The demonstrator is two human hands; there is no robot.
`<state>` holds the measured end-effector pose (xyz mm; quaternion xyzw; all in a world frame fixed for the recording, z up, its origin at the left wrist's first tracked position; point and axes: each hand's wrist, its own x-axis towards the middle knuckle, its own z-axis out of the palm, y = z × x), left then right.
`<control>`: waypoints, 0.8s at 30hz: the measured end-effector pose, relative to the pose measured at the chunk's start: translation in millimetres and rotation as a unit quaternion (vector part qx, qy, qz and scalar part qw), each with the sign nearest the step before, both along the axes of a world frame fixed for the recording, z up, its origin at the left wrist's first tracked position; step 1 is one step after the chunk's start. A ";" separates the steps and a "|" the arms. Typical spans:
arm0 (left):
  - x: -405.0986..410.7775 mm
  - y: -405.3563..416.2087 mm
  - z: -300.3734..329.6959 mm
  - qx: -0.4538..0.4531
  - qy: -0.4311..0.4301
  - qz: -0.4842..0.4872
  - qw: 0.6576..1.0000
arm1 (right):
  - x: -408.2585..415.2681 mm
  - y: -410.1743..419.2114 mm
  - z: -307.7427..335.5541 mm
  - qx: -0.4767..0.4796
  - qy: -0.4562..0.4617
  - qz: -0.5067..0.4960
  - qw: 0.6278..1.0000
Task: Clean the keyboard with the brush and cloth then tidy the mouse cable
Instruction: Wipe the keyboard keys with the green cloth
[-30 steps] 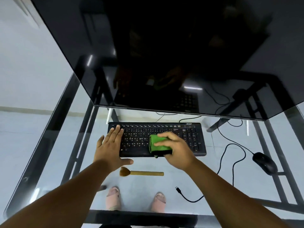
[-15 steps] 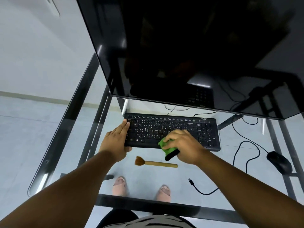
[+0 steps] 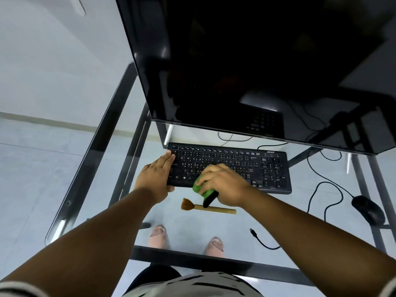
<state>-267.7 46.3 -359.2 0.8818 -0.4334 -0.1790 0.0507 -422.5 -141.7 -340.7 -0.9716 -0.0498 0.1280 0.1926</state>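
The keyboard (image 3: 231,168) lies mid-frame on the glass bench (image 3: 102,159), its left end under the flat, open left hand (image 3: 157,175), while the right hand (image 3: 222,184) grips a green cloth (image 3: 198,186) at its front edge, above the brush (image 3: 209,207), with the mouse (image 3: 367,209) far right.

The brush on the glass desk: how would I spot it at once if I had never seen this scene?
Find the black keyboard under the big dark monitor. Just in front of its near edge, lying flat on the glass desk, is the brush. It is the only tan, stick-shaped thing there, with a fan of reddish-brown bristles at its left end, while the cloth above it is green.
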 end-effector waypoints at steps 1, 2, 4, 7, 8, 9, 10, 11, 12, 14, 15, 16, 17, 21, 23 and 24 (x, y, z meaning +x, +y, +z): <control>-0.2 0.0 0.0 0.002 0.007 0.002 1.000 | -4.4 -5.6 0.9 -0.006 0.008 -0.001 1.000; -0.2 0.3 -0.3 0.001 0.017 0.005 1.000 | -7.4 -9.7 2.5 -0.012 0.015 -0.001 1.000; 0.6 2.3 -1.0 -0.004 0.037 0.008 0.999 | -8.0 -12.0 5.3 -0.021 0.019 0.006 1.000; 5.1 9.7 -2.2 0.004 0.032 -0.016 0.999 | 4.5 -0.1 8.1 -0.026 0.002 0.026 0.999; 6.6 13.0 -2.5 0.010 0.023 -0.024 0.999 | 11.7 7.4 8.3 -0.026 -0.009 0.034 0.999; 7.1 15.7 -2.3 0.015 0.019 -0.028 0.999 | 18.7 15.3 8.1 -0.025 -0.020 0.041 0.999; 8.3 20.3 -2.3 0.021 0.019 -0.030 0.999 | 27.1 24.4 7.6 -0.023 -0.031 0.048 0.998; 8.0 22.9 -2.6 0.026 0.022 -0.033 0.999 | 33.4 31.4 6.9 -0.022 -0.039 0.050 0.998; 7.6 25.5 -3.6 0.033 0.025 -0.039 0.998 | 38.1 36.7 6.5 -0.021 -0.041 0.050 0.998; 7.3 30.6 -4.9 0.045 0.027 -0.045 0.998 | 44.3 42.8 5.4 -0.018 -0.042 0.052 0.998; 7.4 31.7 -5.7 0.049 0.026 -0.046 0.997 | 44.9 42.9 5.2 -0.016 -0.039 0.052 0.998; 7.4 32.0 -6.2 0.052 0.023 -0.046 0.997 | 44.3 41.5 6.0 -0.013 -0.035 0.052 0.998; 6.9 31.9 -6.6 0.054 0.022 -0.047 0.997 | 42.4 38.7 6.4 -0.009 -0.030 0.054 0.998; 4.6 30.2 -6.7 0.059 0.017 -0.045 0.997 | 21.9 11.4 7.8 -0.003 0.020 0.026 0.999; 2.7 29.5 -6.9 0.059 0.017 -0.036 0.997 | 7.4 -6.7 7.9 0.007 0.037 -0.014 0.999; 1.0 29.0 -7.2 0.058 0.016 -0.030 0.998 | 1.7 -13.3 7.7 0.013 0.038 -0.031 0.999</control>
